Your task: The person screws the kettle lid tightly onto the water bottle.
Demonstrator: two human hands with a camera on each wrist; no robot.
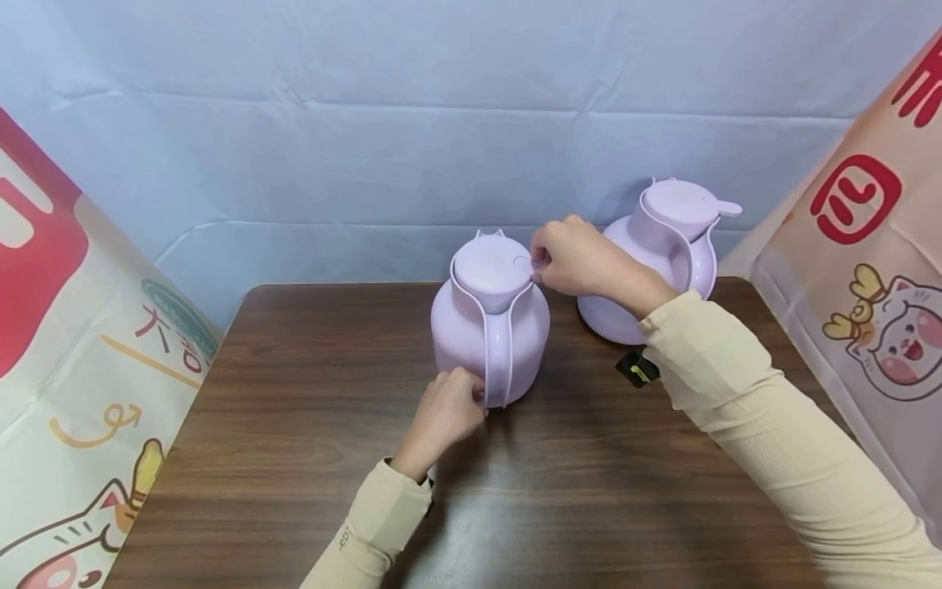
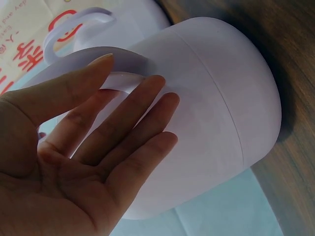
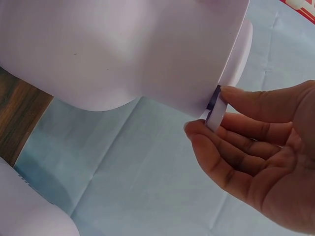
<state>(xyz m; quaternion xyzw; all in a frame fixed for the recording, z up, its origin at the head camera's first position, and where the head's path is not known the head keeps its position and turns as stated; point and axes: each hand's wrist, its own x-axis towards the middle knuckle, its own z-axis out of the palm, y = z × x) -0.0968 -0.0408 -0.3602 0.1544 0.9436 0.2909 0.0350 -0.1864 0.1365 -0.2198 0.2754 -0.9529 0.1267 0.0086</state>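
Observation:
A lilac thermos jug (image 1: 459,343) stands upright on the table, its handle (image 1: 499,352) facing me. My left hand (image 1: 449,409) is at the handle's lower end. In the left wrist view, its thumb and index finger pinch the handle while the other fingers (image 2: 133,123) extend loosely beside the jug's body. At the top, my right hand (image 1: 581,258) pinches the small tab (image 3: 215,118) on the edge of the round lid (image 1: 486,266) between thumb and fingertips. The tab sticks out to the right of the jug's neck.
A second lilac jug (image 1: 611,315) stands behind my right forearm, its lid tab pointing right. Near its base lies a small black tag (image 1: 634,370) with a yellow mark. The brown wooden table (image 1: 309,393) meets a pale blue cloth (image 1: 353,164) at the back; printed cloths hang on both sides.

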